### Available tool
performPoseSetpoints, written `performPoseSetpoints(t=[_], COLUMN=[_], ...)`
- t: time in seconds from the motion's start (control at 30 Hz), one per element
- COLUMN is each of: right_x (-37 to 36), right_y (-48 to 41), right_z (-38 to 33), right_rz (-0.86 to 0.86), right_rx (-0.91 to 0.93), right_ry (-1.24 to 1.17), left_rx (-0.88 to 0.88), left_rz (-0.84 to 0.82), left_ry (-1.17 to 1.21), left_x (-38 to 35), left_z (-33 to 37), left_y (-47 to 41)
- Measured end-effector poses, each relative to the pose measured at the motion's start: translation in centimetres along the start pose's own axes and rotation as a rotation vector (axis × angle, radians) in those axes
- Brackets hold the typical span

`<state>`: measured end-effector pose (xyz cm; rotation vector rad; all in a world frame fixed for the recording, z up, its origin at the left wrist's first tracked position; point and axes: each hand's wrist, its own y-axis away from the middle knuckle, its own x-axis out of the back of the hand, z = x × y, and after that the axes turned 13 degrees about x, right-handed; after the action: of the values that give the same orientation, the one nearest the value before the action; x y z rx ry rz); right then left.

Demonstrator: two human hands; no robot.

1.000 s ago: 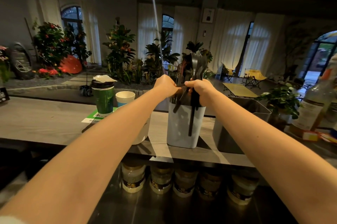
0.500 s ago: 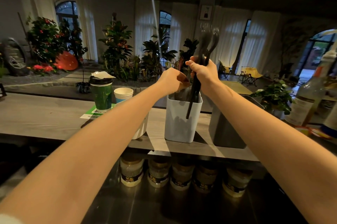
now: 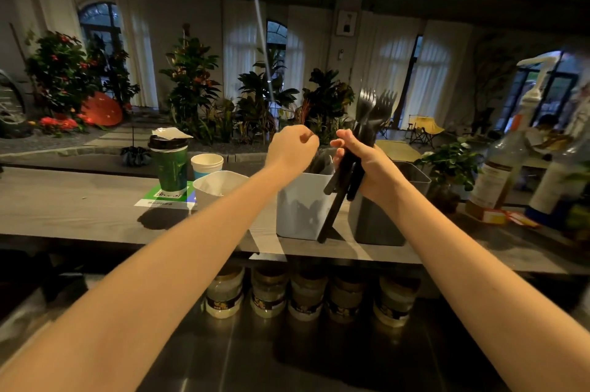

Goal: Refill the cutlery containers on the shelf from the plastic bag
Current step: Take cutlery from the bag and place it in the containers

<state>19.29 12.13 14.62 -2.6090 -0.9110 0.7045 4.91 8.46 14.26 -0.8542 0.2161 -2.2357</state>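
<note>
Forks (image 3: 372, 114) upright in right hand (image 3: 375, 168), above white container (image 3: 300, 206)

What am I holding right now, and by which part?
The right hand grips black forks around their handles, tines up. The left hand is curled, nothing visible in it.

Cups (image 3: 207, 165) left of containers (image 3: 300, 206), on shelf (image 3: 64, 213)

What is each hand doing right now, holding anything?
Left hand: fingers curled, nothing visible in it, above the white container.
Right hand: gripping a bundle of black forks.
</note>
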Motion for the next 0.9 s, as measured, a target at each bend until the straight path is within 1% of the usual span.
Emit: performPoseSetpoints(t=[0.07, 0.1, 0.2, 0.3, 0.37, 0.47, 0.57, 0.63, 0.7, 0.77, 0.83, 0.9], right_x=[0.0, 0.1, 0.1, 0.4, 0.5, 0.4, 0.4, 0.2, -0.1, -0.4, -0.6, -0.4], right_y=[2.1, 3.3, 7.0, 10.7, 13.3, 17.2, 20.4, 22.4, 24.8, 26.8, 28.0, 28.6], right_z=[0.0, 0.1, 0.7, 1.6, 2.2, 3.0, 3.7, 4.5, 5.6, 7.2, 8.0, 8.3], right_rz=[-0.045, -0.059, -0.029, 0.047, 0.100, 0.182, 0.257, 0.257, 0.208, 0.170, 0.209, 0.225], right_rx=[-0.029, -0.044, -0.085, -0.065, -0.056, -0.088, -0.112, -0.123, -0.146, -0.200, -0.262, -0.291], right_ry=[-0.118, -0.150, -0.146, -0.185, -0.185, -0.214, -0.237, -0.214, -0.177, -0.195, -0.284, -0.307], left_rx=[0.046, 0.113, 0.412, 0.635, 0.789, 1.033, 1.180, 1.229, 1.239, 1.226, 1.240, 1.240], left_rz=[-0.107, -0.192, -0.411, -0.512, -0.507, -0.409, -0.234, -0.123, -0.043, -0.016, -0.063, -0.175], left_ry=[0.130, 0.206, 0.450, 0.513, 0.615, 0.910, 1.281, 1.462, 1.510, 1.504, 1.422, 1.333], left_x=[-0.4, -0.6, -0.4, -0.6, -1.1, -2.6, -3.9, -4.2, -4.2, -4.2, -4.3, -4.3], left_z=[0.2, 0.1, -0.3, -1.2, -1.9, -2.7, -3.1, -3.4, -3.8, -4.1, -4.2, -4.5], left_y=[3.7, 5.8, 12.1, 17.8, 21.5, 26.6, 30.1, 31.1, 31.4, 31.3, 31.5, 32.3])
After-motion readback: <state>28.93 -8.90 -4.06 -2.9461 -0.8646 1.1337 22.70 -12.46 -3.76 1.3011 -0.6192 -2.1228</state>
